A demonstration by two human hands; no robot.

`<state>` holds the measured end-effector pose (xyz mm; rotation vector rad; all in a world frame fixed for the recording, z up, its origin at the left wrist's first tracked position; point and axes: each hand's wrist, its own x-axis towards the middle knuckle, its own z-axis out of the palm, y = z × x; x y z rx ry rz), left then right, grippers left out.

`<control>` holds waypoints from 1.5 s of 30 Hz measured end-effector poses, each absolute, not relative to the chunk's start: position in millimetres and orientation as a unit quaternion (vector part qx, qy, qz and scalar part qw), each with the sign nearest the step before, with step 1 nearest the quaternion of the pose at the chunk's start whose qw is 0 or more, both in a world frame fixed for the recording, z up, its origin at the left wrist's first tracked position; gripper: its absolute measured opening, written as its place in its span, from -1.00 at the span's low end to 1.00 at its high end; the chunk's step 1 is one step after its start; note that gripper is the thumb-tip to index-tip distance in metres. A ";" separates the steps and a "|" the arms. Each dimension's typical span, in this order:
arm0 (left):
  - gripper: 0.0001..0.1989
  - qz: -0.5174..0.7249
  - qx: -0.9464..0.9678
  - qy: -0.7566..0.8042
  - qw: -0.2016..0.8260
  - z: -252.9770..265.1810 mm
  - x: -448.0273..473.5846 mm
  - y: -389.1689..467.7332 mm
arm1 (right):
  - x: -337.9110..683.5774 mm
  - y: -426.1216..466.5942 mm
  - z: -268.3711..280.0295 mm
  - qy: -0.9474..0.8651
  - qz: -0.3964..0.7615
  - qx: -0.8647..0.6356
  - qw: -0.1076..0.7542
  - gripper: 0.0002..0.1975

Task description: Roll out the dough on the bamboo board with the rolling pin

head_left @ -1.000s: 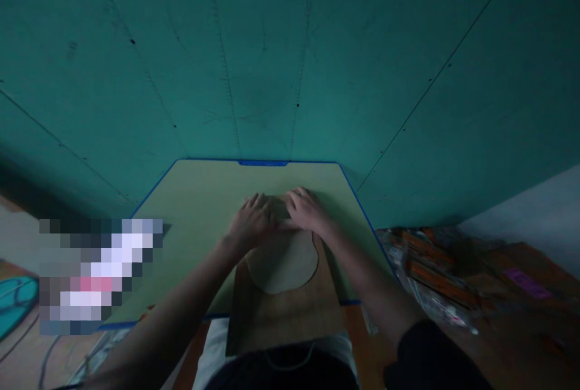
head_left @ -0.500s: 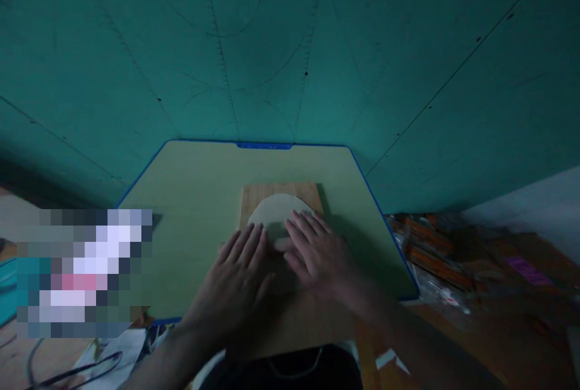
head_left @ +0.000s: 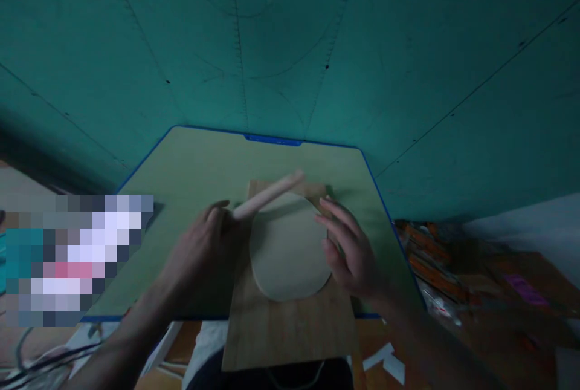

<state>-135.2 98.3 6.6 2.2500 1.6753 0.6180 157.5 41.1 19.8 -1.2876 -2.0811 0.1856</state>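
Note:
A flat, rounded sheet of pale dough (head_left: 290, 251) lies on a wooden board (head_left: 290, 335). My left hand (head_left: 206, 236) is closed round one end of a rolling pin (head_left: 272, 195), just left of the dough. The pin slants up to the right, raised over the far edge of the sheet, and its free end is slightly blurred. At the right rim of the dough is my right hand (head_left: 348, 245), fingers apart and a little bent, with nothing in it. Whether its fingertips touch the sheet I cannot tell.
Under the board is a pale table top (head_left: 199, 166) with a blue edge, against a green wall (head_left: 290, 45). The board overhangs the near edge, above my lap. Plastic-wrapped orange items (head_left: 430, 251) lie to the right, cables (head_left: 58, 354) at lower left. A pixelated patch hides the left side.
Both hands were flat over the pin on the dough. The left has lifted the pin by one end and swung it to the left and up; the right has moved to the dough's right edge.

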 end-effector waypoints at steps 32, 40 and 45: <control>-0.60 0.480 0.407 0.603 0.490 7.6 -160.9 35.2 | 126.1 -22.9 11.3 -0.871 0.138 -0.465 0.078 -0.12; -0.43 0.491 0.418 0.603 0.470 -0.1 -165.1 37.0 | 131.1 -41.0 21.1 -0.882 0.120 -0.456 0.023 -0.29; -0.44 0.496 0.457 0.579 0.458 -2.9 -166.6 38.5 | 125.0 -7.4 24.5 -0.888 0.115 -0.444 -0.010 -0.31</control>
